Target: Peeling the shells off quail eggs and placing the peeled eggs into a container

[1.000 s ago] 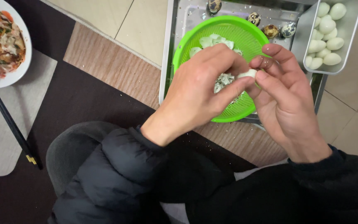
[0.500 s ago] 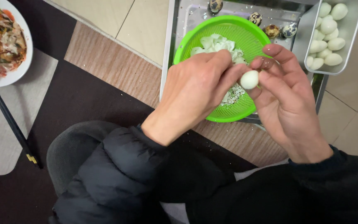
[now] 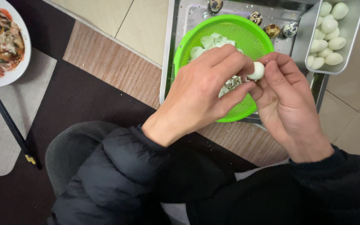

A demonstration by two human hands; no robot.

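Observation:
Both hands meet over a green plastic colander [image 3: 188, 46] that holds bits of shell. My left hand [image 3: 203, 91] and my right hand [image 3: 286, 102] pinch a small white peeled egg [image 3: 256, 71] between their fingertips. The colander sits in a metal tray [image 3: 169, 54] on the floor. Several speckled unpeeled quail eggs [image 3: 271, 29] lie in the tray behind the colander. A smaller metal container [image 3: 348, 46] at the upper right holds several peeled white eggs [image 3: 328, 41].
A white plate of mixed food [image 3: 1, 41] sits at the upper left, with black chopsticks [image 3: 7, 118] lying beside it. A dark stool seat [image 3: 69, 152] is below my arms. The floor has tiles, wood-look flooring and a dark mat.
The egg was mostly hidden between the fingers a second ago; it has come clear of shell and shows white and whole at the fingertips. Both hands stayed over the colander.

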